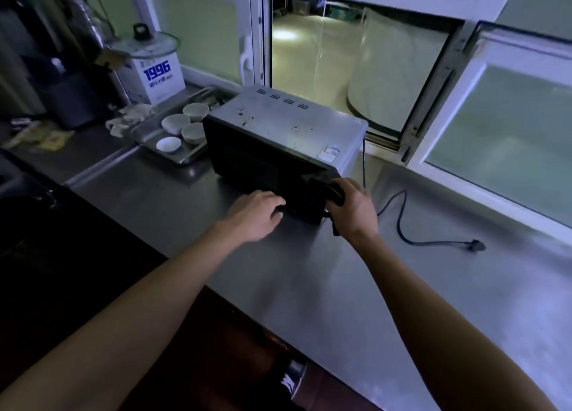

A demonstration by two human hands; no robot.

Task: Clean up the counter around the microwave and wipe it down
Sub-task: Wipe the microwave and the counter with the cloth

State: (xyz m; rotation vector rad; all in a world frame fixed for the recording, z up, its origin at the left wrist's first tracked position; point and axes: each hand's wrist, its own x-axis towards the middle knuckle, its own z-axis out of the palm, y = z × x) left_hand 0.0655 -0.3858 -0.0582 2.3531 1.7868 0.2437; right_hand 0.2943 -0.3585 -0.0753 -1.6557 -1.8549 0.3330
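Observation:
A silver microwave (278, 126) with a black front stands on the steel counter (309, 271), its top spotted with stains. My left hand (253, 214) lies with fingers against the lower front edge of the microwave. My right hand (351, 208) grips a dark cloth (334, 194) and holds it against the microwave's front right corner. The microwave's black power cord (402, 225) trails over the counter to the right, and its plug (476, 245) lies loose on the surface.
A metal tray (148, 132) with several white bowls (175, 124) sits left of the microwave. Behind it stand a white box marked 1996 (154, 76) under a glass lid, crumpled plastic and dark appliances. An open serving window (340, 54) is behind.

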